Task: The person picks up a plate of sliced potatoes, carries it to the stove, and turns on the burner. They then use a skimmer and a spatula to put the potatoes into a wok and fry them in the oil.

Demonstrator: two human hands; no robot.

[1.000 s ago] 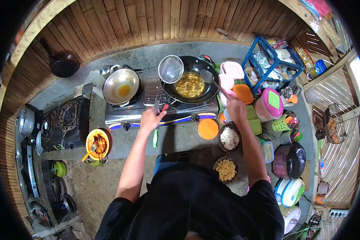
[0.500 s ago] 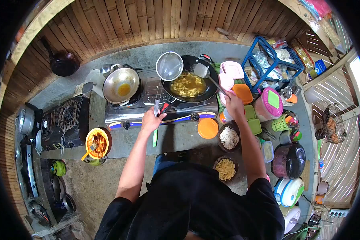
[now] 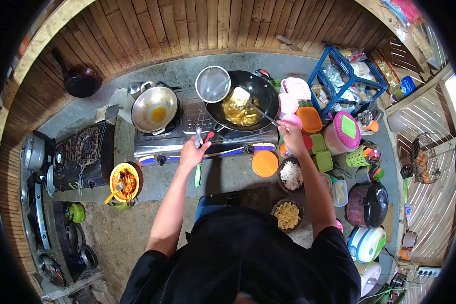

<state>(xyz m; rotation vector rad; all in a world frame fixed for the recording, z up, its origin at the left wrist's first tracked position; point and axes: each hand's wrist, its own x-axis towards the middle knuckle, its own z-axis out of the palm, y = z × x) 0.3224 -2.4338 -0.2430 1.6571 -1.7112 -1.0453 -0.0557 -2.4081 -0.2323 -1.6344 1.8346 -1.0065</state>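
Observation:
My left hand (image 3: 193,152) is closed round the handle of a round mesh strainer (image 3: 213,84), whose bowl hangs by the left rim of a black wok (image 3: 268,104). In my right hand (image 3: 292,138) is the handle of a spatula (image 3: 241,96); its pale blade is over the left part of the wok, partly in the oil. Yellow pieces of food (image 3: 243,115) lie in the oil. Just below my left hand, a green-handled utensil (image 3: 197,175) rests on the counter, and a red handle (image 3: 210,135) shows beside that hand.
Left of the wok, a second pan (image 3: 154,109) holds a little oil on the stove (image 3: 197,148). An orange bowl of red sauce (image 3: 124,182) stands further left. To the right are an orange lid (image 3: 264,163), a bowl of white shreds (image 3: 291,175), yellow strips (image 3: 287,215) and several plastic containers.
The spatula blade has moved left and down into the wok, and my right hand has shifted slightly left and down. The strainer has barely moved.

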